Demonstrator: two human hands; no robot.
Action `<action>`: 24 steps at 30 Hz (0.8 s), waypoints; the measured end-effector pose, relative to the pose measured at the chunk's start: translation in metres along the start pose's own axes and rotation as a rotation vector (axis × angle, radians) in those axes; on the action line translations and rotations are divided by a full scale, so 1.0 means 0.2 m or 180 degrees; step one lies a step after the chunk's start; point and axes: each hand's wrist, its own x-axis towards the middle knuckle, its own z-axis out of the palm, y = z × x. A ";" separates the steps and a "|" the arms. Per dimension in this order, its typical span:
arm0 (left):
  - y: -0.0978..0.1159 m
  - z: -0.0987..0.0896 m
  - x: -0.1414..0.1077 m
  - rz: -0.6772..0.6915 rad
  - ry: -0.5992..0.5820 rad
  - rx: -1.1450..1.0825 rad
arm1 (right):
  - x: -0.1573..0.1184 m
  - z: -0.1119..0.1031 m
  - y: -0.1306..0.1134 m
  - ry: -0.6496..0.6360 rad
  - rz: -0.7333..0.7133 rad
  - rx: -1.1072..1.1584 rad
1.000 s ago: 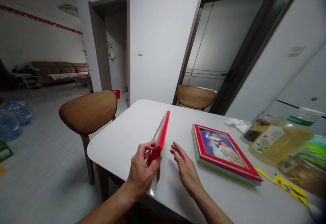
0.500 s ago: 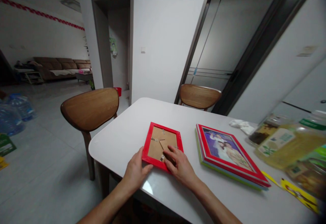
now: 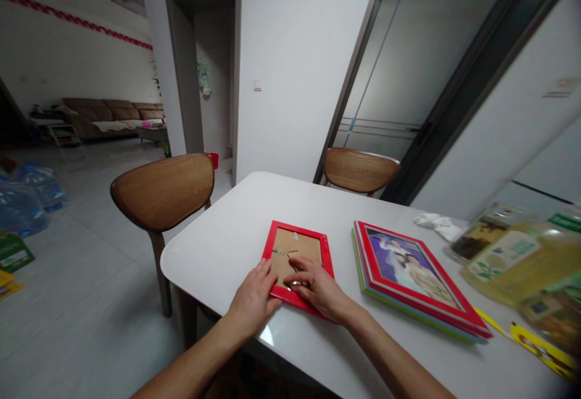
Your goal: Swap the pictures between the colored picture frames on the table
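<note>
A red picture frame lies face down on the white table, its brown backing board showing with small metal clips and a thin stand piece. My left hand rests on the frame's lower left corner, fingers stretched flat over the rim and thumb by the near edge. Bent over the lower part of the backing, my right hand has its thumb and fingers closed about a metal clip near the bottom rim. The fingers partly hide that clip.
Right of the hands lies a stack of picture frames, a red one with a photo on top. Beyond stand an oil bottle and a jar; yellow scissors-like items lie nearer. Wooden chairs flank the table.
My left hand has shifted from gripping the corner's side to lying on the rim. My right fingers have curled in at the lower clip. The view has turned slightly.
</note>
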 end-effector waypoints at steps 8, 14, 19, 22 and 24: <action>0.01 0.00 0.01 0.0166 -0.0028 0.0066 | 0.04 0.05 0.02 0.0423 0.0126 0.0027; 0.04 -0.01 0.03 0.0047 -0.0071 0.0192 | 0.22 0.08 -0.01 0.0654 0.0702 -0.0491; 0.04 0.00 0.04 0.0034 0.0011 0.0217 | 0.33 0.12 -0.02 0.0804 0.1076 -0.0745; 0.03 0.00 0.04 0.0042 0.0043 0.0171 | 0.34 0.13 -0.01 0.0865 0.1217 -0.0853; 0.03 0.01 0.03 0.0038 0.0050 0.0128 | 0.34 0.13 -0.01 0.0881 0.1280 -0.0897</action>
